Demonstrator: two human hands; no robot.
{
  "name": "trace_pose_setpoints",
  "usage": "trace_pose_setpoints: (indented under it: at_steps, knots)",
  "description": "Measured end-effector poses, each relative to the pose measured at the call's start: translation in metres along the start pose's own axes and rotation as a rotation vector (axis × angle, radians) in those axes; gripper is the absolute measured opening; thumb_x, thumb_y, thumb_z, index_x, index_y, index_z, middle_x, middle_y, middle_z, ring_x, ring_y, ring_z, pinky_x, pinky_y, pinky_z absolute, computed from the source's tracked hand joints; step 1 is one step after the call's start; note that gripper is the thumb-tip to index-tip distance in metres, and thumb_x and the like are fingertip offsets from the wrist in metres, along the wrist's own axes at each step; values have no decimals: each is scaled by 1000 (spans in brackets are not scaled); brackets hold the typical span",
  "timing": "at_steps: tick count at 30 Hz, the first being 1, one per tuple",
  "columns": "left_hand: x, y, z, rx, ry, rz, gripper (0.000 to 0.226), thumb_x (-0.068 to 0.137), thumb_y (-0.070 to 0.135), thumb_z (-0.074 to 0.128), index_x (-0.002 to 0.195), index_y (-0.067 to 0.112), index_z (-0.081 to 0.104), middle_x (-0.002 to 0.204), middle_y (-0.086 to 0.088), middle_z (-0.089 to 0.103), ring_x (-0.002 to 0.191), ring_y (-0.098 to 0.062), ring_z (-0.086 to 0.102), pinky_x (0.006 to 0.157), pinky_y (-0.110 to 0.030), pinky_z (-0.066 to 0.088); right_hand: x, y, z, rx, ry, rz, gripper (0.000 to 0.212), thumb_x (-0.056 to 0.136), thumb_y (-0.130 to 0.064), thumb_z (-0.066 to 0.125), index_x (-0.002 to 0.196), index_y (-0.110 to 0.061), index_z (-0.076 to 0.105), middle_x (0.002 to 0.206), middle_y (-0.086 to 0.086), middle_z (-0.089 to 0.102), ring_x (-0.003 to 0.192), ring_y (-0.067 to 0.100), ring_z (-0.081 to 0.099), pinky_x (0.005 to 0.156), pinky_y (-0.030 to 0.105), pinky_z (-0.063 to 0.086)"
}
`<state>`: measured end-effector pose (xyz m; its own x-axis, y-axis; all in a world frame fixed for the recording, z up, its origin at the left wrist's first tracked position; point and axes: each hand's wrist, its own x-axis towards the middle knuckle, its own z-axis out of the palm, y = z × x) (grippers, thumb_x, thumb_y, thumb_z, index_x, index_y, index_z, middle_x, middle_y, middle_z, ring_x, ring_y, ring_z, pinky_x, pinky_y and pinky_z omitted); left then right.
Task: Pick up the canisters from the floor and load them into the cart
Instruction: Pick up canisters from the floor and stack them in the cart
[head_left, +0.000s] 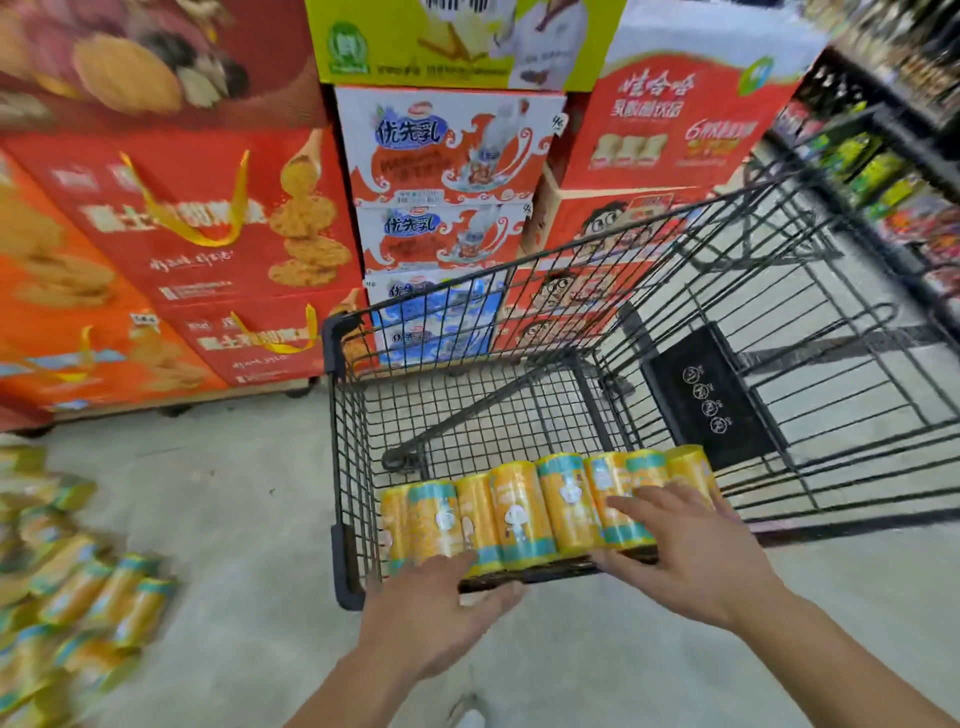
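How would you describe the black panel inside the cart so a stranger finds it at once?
Find the black wire shopping cart on the pale floor. Beyond the right end of its row of yellow-and-teal cylindrical canisters sits a flat black plastic panel. Alone among the mesh, it is solid and carries four white round symbols.

This is a shop, most likely a supermarket aisle: a black wire shopping cart (353, 467) stands on a grey concrete floor (249, 493). Beyond it rise stacks of red and orange printed cartons (208, 234) and white-and-red drink cartons (447, 150), some bearing small white tags (558, 123) with handwritten marks. Dark shelves (883, 171) crowded with bright packets run along the right, and many identical yellow-and-teal cylindrical canisters (78, 587) lie heaped on the floor.
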<state>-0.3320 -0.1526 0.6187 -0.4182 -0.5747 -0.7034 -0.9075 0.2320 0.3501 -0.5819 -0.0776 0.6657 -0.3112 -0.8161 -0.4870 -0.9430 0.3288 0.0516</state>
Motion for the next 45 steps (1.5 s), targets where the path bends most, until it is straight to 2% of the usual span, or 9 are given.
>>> trace_pose_setpoints:
  at_steps: [4, 9, 12, 17, 24, 28, 33, 41, 45]
  knots:
    - [3, 1, 12, 81, 78, -52, 85, 70, 91, 8, 119, 44, 59, 110, 12, 67, 117, -16, 53, 109, -63, 11, -17, 8, 16, -35, -64, 14, 102, 58, -95, -2, 144, -52, 32, 152, -20, 36, 146, 14, 23, 119, 52, 4]
    - [8, -4, 20, 64, 159, -76, 89, 64, 95, 5, 96, 41, 67, 80, 12, 67, 96, -11, 60, 109, -61, 9, -12, 4, 37, -46, 75, 14, 88, 70, -92, 1, 124, -52, 58, 128, -21, 58, 135, 12, 40, 112, 58, 3]
    - [5, -10, 21, 64, 164, -70, 88, 62, 97, 8, 98, 43, 67, 79, 14, 66, 96, -10, 60, 110, -61, 9, -12, 2, 51, -37, 204, -3, 83, 73, -93, 9, 97, -46, 72, 101, -18, 69, 117, 15, 57, 108, 61, 10]
    - [-8, -33, 21, 58, 170, -81, 91, 60, 98, 8, 97, 40, 68, 80, 12, 66, 92, -11, 60, 111, -60, 10, -21, -23, 58, -40, 239, 19, 82, 71, -94, 13, 90, -42, 73, 91, -17, 69, 114, 11, 56, 109, 61, 12]
    - [-44, -98, 25, 43, 205, -101, 96, 59, 99, 8, 101, 38, 68, 85, 12, 67, 96, -12, 61, 112, -59, 9, -46, -93, 60, -95, 177, 10, 92, 66, -95, 0, 102, -45, 68, 100, -19, 66, 120, 6, 48, 109, 56, 9]
    - [-70, -149, 30, 8, 236, -107, 97, 56, 100, 7, 93, 37, 70, 75, 12, 65, 93, -12, 60, 112, -60, 5, -64, -144, 65, -125, 151, -10, 81, 71, -93, 9, 104, -46, 67, 103, -19, 65, 120, 6, 46, 108, 56, 9]
    - [-108, -216, 34, -43, 260, -123, 94, 56, 100, 13, 91, 34, 71, 78, 11, 68, 89, -13, 61, 109, -61, 6, -88, -215, 71, -105, 120, -25, 93, 64, -94, 2, 110, -45, 66, 108, -17, 63, 122, 8, 45, 108, 59, 9]
    - [-159, -327, 37, -66, 294, -182, 86, 57, 100, 19, 73, 31, 68, 71, 10, 66, 90, -14, 58, 108, -61, 12, -120, -331, 81, -109, 85, -47, 87, 69, -96, 12, 112, -44, 67, 103, -13, 64, 116, 17, 48, 106, 60, 16]
    - [-174, -364, 37, -83, 285, -181, 89, 59, 100, 18, 78, 31, 71, 69, 9, 65, 86, -14, 55, 108, -63, 11, -131, -371, 82, -120, 52, -33, 84, 68, -96, 16, 112, -46, 66, 104, -10, 64, 117, 19, 48, 108, 62, 16]
